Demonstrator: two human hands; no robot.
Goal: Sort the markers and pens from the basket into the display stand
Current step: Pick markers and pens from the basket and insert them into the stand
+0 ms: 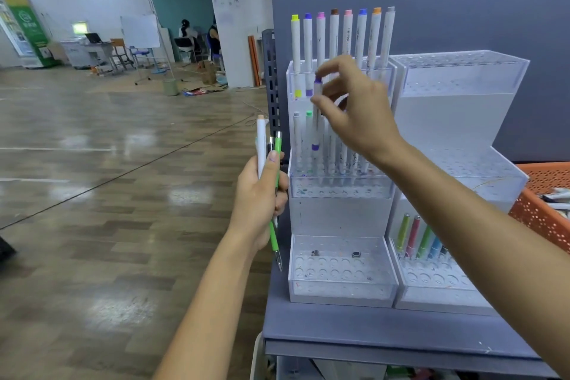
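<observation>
Grey counter [370, 327] beside a wooden-floored hall, right hand [354, 111] fingers [334, 66] pinching a purple-capped marker [316, 120] upright over the middle tier of the display stand [339, 216], left hand [259, 194] lower left, gripping a white marker [261, 139] and green pen [275, 194], orange basket [543, 210] well right of both hands

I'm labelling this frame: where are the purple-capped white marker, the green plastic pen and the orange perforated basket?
Purple-capped white marker [316, 128]: head view, white barrel.
Green plastic pen [273, 237]: head view, lower barrel.
Orange perforated basket [536, 213]: head view, front wall.
</observation>
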